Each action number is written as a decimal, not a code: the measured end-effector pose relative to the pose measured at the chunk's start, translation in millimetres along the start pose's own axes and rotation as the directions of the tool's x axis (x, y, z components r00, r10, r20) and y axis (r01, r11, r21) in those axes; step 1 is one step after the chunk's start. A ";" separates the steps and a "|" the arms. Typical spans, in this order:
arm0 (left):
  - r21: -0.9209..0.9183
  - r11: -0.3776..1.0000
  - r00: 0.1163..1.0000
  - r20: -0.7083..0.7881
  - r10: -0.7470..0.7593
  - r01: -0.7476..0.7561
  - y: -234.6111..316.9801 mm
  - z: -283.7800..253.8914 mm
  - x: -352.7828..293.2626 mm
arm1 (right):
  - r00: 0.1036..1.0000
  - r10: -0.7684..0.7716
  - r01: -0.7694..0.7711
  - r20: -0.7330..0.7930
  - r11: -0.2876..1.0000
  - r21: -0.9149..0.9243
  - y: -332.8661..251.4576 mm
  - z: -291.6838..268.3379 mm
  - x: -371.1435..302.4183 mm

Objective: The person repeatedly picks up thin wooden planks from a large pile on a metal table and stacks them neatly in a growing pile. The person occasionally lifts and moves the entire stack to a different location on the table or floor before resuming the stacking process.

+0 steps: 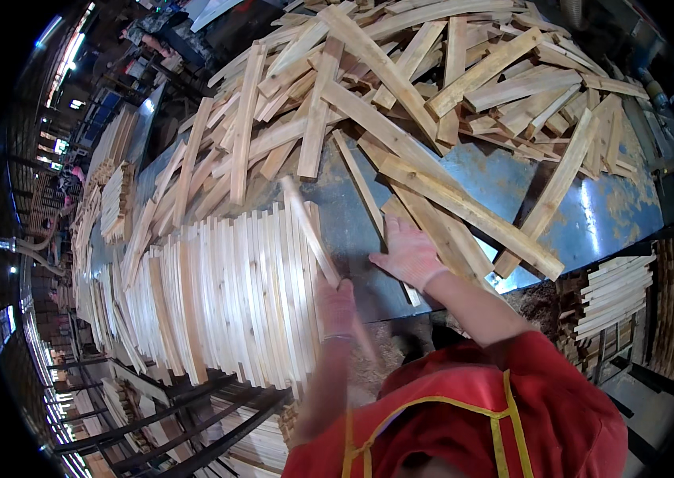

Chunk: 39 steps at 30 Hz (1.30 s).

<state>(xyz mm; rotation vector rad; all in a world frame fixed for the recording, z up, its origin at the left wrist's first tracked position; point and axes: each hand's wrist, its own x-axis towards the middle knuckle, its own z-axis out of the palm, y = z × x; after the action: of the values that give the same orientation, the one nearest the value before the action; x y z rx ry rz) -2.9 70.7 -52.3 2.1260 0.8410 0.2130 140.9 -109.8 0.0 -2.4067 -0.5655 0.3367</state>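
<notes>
My left hand (pixel 335 309), in a pinkish glove, is closed round a narrow wooden slat (pixel 310 229) that is tilted and smeared by motion. The slat is at the right end of a long row of pale slats (pixel 229 291) set side by side on edge. To the right, my right hand (pixel 410 253), gloved the same way, lies with thumb and fingers apart over the metal table (pixel 350 231). A thin strip (pixel 361 182) passes by its fingers, and wider boards (pixel 440 227) lie just beyond; whether the fingers touch them I cannot tell.
A large jumbled heap of boards (pixel 400 64) covers the far side of the table. Several long boards (pixel 472 211) slant toward its right front edge. Stacked slats (pixel 615 295) stand below right. Dark curved metal bars (pixel 185 434) are below left. Another person (pixel 166 40) is far left.
</notes>
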 end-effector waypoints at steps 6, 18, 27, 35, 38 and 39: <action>0.695 0.712 0.989 -0.015 0.148 -0.096 -12.7 -39.5 -2.8 | 0.918 0.163 -0.237 0.362 0.957 0.169 -31.1 48.5 -66.7; 0.675 0.593 0.893 0.257 0.369 -0.439 -13.0 -44.0 -23.3 | 0.952 0.207 -0.274 -0.226 0.906 -0.324 56.6 -29.9 -84.5; 0.260 0.965 0.937 0.341 -0.083 -0.009 42.7 -0.4 -35.0 | 0.999 0.044 -0.045 0.018 0.994 0.097 -12.3 -29.9 -114.0; 0.844 0.465 0.882 0.019 0.471 -0.267 -19.3 -2.5 -43.6 | 0.969 0.242 -0.194 0.050 0.870 -0.453 112.6 -159.4 -45.1; 0.845 0.462 0.923 0.090 0.373 -0.270 5.4 -1.0 -40.1 | 0.993 0.117 -0.114 0.009 0.979 -0.167 76.6 -154.5 18.2; 0.840 0.483 0.945 0.101 0.311 -0.248 16.1 1.1 -41.4 | 0.996 0.081 -0.085 -0.039 0.989 -0.122 69.4 -143.5 47.8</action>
<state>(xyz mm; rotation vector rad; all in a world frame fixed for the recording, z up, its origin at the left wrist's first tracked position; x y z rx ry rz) -26.0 36.6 -35.5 3.2284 0.6760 0.0198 257.5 -211.6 61.1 -2.5550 -0.4849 0.3035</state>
